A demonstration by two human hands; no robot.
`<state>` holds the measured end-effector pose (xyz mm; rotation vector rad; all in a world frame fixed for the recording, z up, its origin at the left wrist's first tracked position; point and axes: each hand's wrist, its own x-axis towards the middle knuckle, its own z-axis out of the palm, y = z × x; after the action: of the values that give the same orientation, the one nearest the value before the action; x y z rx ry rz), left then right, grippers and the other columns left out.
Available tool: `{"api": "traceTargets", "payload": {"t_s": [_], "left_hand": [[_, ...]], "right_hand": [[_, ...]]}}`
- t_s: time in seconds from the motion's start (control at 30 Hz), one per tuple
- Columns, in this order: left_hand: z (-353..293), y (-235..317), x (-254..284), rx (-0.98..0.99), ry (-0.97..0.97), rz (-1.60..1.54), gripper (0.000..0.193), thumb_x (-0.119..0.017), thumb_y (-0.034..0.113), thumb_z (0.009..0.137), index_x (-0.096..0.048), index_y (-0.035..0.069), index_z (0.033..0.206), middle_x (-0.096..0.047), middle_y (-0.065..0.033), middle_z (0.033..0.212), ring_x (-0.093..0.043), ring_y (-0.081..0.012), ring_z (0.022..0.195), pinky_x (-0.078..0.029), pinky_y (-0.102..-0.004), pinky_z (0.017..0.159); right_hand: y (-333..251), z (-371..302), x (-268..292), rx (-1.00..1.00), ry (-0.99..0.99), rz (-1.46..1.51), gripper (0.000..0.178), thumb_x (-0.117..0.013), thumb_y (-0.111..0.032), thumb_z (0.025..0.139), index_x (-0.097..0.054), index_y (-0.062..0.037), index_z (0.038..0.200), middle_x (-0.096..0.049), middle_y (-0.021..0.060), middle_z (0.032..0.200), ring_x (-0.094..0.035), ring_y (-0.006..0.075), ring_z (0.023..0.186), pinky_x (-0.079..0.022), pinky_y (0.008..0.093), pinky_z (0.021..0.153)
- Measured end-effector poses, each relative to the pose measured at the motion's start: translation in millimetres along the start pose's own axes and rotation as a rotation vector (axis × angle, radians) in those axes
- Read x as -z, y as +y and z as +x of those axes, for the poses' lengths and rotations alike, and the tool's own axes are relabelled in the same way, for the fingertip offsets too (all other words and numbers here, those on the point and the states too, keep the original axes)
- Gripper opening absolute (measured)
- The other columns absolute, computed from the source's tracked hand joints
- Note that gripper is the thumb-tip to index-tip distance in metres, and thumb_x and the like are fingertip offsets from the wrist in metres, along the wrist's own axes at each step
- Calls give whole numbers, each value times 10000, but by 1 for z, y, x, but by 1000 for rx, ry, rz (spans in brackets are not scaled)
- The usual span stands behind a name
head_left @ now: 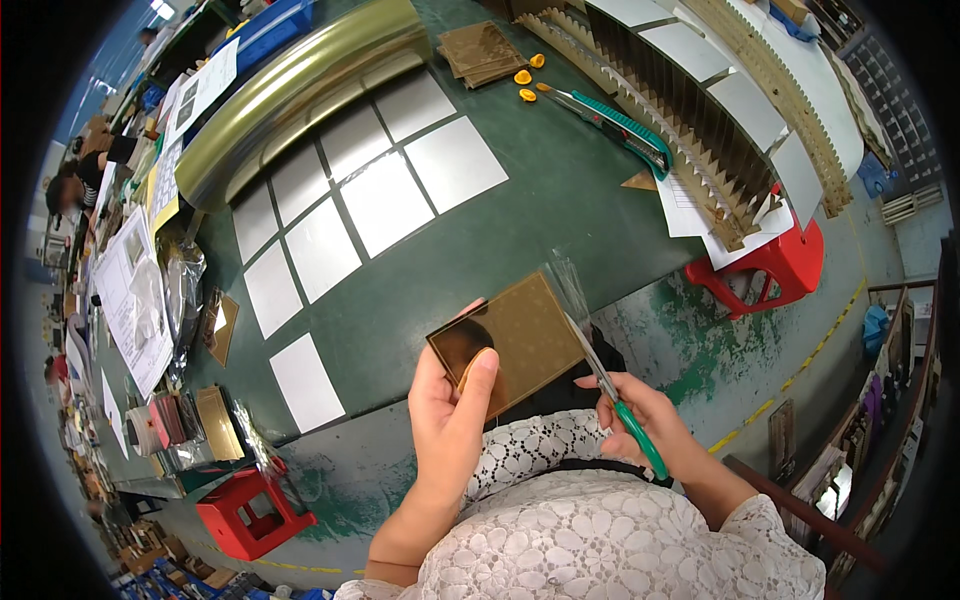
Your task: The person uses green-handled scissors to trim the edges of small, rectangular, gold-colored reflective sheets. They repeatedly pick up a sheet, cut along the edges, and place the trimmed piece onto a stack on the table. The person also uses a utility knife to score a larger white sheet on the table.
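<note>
My left hand (450, 425) grips a thin, shiny bronze-coloured rectangular plate (537, 345) by its left side. The thumb lies on its face and the fingers are behind it. In my right hand (660, 420) are scissors with green handles (641, 441). Their metal blades lie along the plate's right edge. A strip of clear film (570, 285) sticks out past that edge, near the blade tips. Both hands are in front of my body, at the near edge of the green table (560, 215).
White square sheets (385, 205) lie in rows beside a large gold-toned film roll (300, 95). Beyond are stacked brown plates (480, 52), yellow caps (527, 95), a green cutter knife (620, 130) and a slotted rack (690, 120). Red stools (255, 515) stand by the table.
</note>
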<state>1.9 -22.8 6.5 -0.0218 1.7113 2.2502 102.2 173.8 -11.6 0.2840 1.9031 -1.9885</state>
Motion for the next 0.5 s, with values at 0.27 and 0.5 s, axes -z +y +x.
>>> {"api": "traceTargets", "payload": {"t_s": [0.27, 0.5], "left_hand": [[4, -17, 1, 152, -39, -30, 323, -548, 79, 944, -489, -22, 1245, -605, -74, 1125, -566, -102, 1004, -446, -253, 880], [3, -10, 18, 163, -30, -48, 301, -562, 64, 932, -511, -8, 1220, -613, -58, 1107, -578, -99, 974, -468, -252, 851]], "right_hand": [[-5, 18, 1, -60, 74, 116, 440, -668, -273, 874, -518, -3, 1187, -505, 0, 742, -459, 46, 606, -387, 194, 544], [-12, 26, 7, -118, -29, 285, 502, -446, -418, 976, -518, 27, 1197, -551, 48, 727, -458, 67, 499, -384, 209, 473]]}}
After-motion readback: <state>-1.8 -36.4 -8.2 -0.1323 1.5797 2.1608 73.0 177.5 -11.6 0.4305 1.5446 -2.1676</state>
